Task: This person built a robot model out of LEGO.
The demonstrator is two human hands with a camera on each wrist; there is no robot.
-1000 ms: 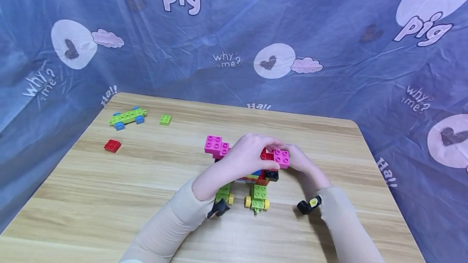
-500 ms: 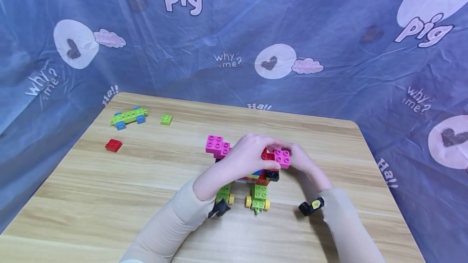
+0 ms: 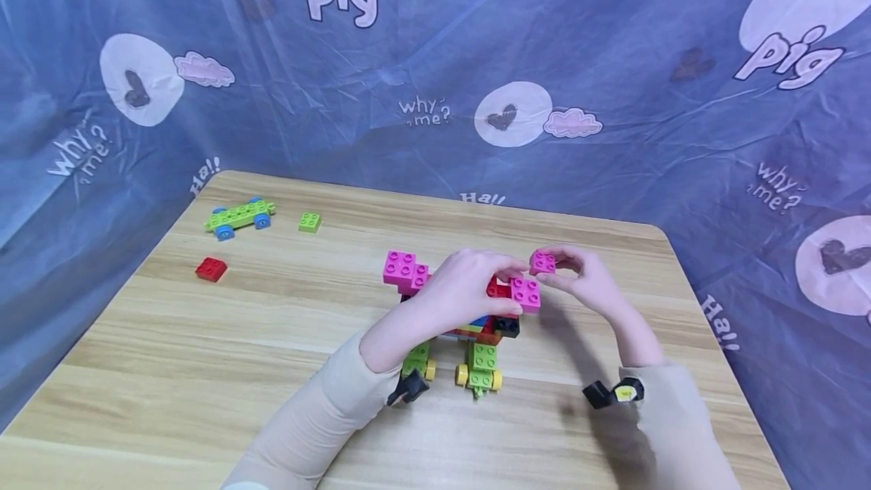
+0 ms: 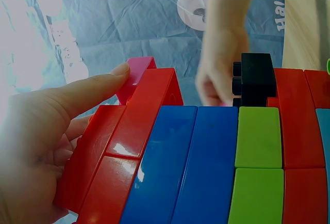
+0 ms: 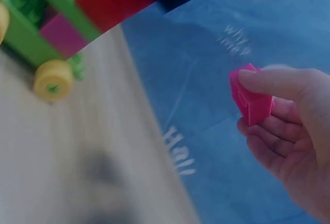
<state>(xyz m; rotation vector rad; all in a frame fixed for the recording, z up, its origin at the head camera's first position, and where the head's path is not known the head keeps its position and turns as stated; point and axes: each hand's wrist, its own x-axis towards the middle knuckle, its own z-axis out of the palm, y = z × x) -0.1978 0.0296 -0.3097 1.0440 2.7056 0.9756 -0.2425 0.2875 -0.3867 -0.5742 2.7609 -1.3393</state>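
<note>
A building-brick model (image 3: 484, 356) stands on the table, with green lower parts on yellow wheels and red, blue and black bricks above. Pink bricks (image 3: 398, 268) sit on its left end, and another pink brick (image 3: 525, 294) on its right end. My left hand (image 3: 459, 289) grips the model's top near that right end; in the left wrist view the thumb touches the pink brick (image 4: 137, 74). Up and to the right, my right hand (image 3: 588, 278) pinches a loose pink brick (image 3: 543, 262) between thumb and fingers, apart from the model. My left hand hides the model's middle.
A green wheeled base (image 3: 240, 216) with blue wheels lies at the table's far left, near a small green brick (image 3: 309, 223) and a red brick (image 3: 211, 270). Behind the table (image 3: 272, 339) hangs a blue printed cloth (image 3: 408, 44).
My right hand has drawn away from the model, up and to the right, and the pink brick in it now shows. The left hand keeps its place on the model.
</note>
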